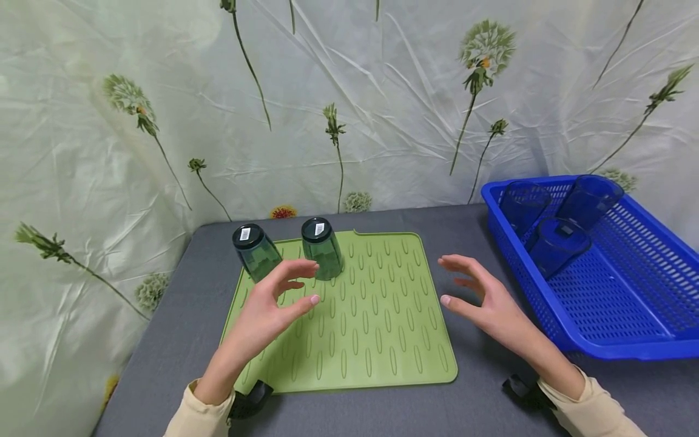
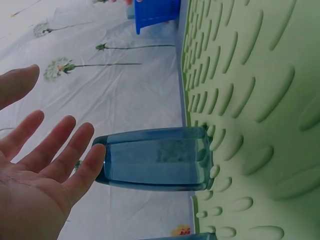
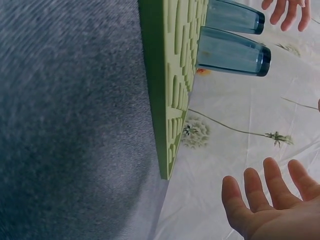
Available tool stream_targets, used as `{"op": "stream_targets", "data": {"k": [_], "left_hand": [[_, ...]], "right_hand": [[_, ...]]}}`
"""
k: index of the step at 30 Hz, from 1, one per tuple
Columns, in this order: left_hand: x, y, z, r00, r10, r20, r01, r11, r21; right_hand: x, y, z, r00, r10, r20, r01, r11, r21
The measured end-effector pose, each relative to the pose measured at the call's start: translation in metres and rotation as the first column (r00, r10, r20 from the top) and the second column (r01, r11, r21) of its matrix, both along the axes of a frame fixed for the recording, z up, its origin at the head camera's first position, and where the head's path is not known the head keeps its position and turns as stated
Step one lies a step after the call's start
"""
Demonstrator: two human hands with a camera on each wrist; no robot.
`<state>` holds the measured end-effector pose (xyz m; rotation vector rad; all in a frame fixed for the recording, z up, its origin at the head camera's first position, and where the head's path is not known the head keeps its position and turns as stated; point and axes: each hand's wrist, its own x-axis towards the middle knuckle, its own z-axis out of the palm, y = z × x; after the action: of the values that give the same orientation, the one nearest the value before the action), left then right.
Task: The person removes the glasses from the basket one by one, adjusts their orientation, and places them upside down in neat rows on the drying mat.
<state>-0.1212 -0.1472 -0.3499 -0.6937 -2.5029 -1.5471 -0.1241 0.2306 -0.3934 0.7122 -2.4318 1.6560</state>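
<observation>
Two tinted drinking glasses stand upside down on a green drying mat: the left glass [image 1: 261, 258] near its back left corner, the other glass [image 1: 323, 252] beside it along the back edge. The green mat [image 1: 382, 340] has raised oval ridges. My left hand [image 1: 273, 303] hovers over the mat's left part in front of the glasses, fingers loosely bent and holding nothing. In the left wrist view its fingers appear close to a glass [image 2: 155, 157]; whether they touch is unclear. Off the mat's right edge, my right hand [image 1: 486, 303] is in the air, fingers apart, holding nothing.
At the right stands a blue plastic basket [image 1: 617, 303] with three glasses [image 1: 559, 243] in its left end. A grey cloth [image 1: 180, 340] covers the table. Behind hangs a pale curtain [image 1: 393, 121] with a dandelion print.
</observation>
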Motion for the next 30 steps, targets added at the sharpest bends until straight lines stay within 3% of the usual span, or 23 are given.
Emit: {"op": "stream_targets", "data": {"k": [10,15,20,26,30], "left_hand": [[0.005,0.009,-0.008,0.998,-0.058,0.016,0.058,0.998,-0.006],[0.007,0.015,-0.015,0.995,-0.079,0.058,0.081,0.996,-0.029],[0.008,0.021,-0.023,0.986,-0.127,0.103,0.13,0.991,-0.025],[0.008,0.027,-0.035,0.963,-0.227,0.145,0.233,0.972,-0.028],[0.008,0.028,-0.037,0.957,-0.239,0.164,0.246,0.969,-0.028]], "right_hand": [[0.003,-0.002,0.003,1.0,0.015,0.008,-0.015,1.0,-0.008],[0.004,-0.003,0.004,1.0,0.02,0.002,-0.02,1.0,-0.019],[0.006,-0.003,0.007,0.999,0.03,-0.009,-0.031,0.999,-0.032],[0.009,-0.004,0.013,0.999,0.041,-0.024,-0.043,0.998,-0.051],[0.008,-0.005,0.016,0.998,0.056,-0.036,-0.058,0.996,-0.064]]}}
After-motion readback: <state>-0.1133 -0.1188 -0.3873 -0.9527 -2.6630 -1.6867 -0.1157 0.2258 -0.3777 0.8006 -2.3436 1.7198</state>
